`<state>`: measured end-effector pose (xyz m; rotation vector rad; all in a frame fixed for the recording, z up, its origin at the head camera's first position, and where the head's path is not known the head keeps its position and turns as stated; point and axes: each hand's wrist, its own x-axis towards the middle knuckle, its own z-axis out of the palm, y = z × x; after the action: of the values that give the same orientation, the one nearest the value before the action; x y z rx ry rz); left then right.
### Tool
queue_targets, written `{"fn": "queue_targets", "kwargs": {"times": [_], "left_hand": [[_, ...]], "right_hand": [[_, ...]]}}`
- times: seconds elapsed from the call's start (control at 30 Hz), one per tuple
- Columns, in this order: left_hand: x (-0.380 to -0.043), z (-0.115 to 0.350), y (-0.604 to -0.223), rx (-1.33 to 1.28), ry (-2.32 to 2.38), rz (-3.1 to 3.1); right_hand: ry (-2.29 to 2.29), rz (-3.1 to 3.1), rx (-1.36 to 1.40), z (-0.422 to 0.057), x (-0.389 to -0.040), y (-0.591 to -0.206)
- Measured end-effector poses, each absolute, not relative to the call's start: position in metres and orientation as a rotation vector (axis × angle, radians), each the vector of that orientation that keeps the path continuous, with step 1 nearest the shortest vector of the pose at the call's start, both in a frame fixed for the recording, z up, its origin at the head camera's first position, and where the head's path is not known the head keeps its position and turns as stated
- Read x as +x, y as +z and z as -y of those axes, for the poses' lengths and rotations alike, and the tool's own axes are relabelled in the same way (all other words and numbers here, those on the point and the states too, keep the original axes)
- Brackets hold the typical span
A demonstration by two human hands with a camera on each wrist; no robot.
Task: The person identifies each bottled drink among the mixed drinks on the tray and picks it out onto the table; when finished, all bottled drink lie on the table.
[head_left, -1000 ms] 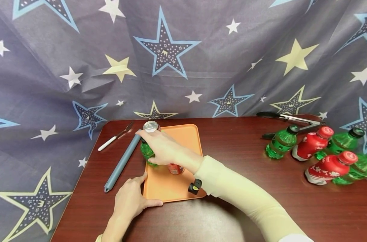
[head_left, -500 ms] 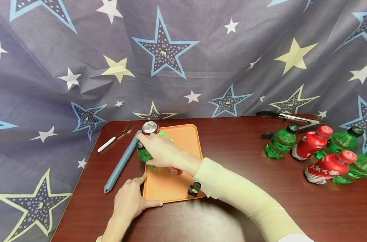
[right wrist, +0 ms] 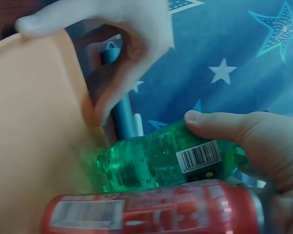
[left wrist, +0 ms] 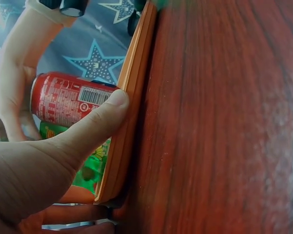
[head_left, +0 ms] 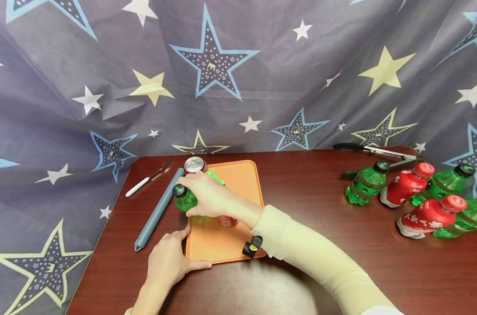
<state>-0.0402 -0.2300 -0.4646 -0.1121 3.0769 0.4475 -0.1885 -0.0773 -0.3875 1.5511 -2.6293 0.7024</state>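
Note:
My right hand (head_left: 208,194) grips a green soda bottle (head_left: 184,201) with a dark cap at the left edge of the orange tray (head_left: 240,175). In the right wrist view, the thumb lies along the side of the bottle (right wrist: 151,158), and its base is down by the tray wall. My left hand (head_left: 169,256) holds the tray's near left corner, thumb on the near rim and fingers along the left side. A red drink can (head_left: 227,221) stands on the tray, partly hidden under the right forearm. Behind the hand show a silver-topped can (head_left: 195,165) and a bright green item (head_left: 215,176).
Left of the tray lie a blue-grey rod (head_left: 157,212) and a white-handled fork (head_left: 144,183). At the right stand several green bottles (head_left: 366,186) and two red bottles (head_left: 405,186), with black-handled tongs (head_left: 388,154) behind. A starry cloth (head_left: 285,87) hangs behind the table.
The green bottle in my right hand has shifted left and toward me, and its dark cap now shows beside the hand. My left hand keeps its hold on the tray corner.

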Motion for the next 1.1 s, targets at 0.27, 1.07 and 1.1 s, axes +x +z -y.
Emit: {"fn": "queue_targets", "kwargs": {"times": [0.27, 1.07, 1.1], "left_hand": [[-0.041, 0.229, -0.462, -0.107, 0.460, -3.095], [-0.040, 0.229, -0.465, -0.099, 0.436, -3.106], [-0.041, 0.229, -0.464, -0.102, 0.432, -3.099]], "right_hand": [[1.020, 2.487, 1.568, 0.068, -0.186, -0.365], [1.576, 2.115, 1.245, 0.027, -0.190, -0.334], [1.550, 2.122, 1.233, 0.025, -0.191, -0.334]]}}
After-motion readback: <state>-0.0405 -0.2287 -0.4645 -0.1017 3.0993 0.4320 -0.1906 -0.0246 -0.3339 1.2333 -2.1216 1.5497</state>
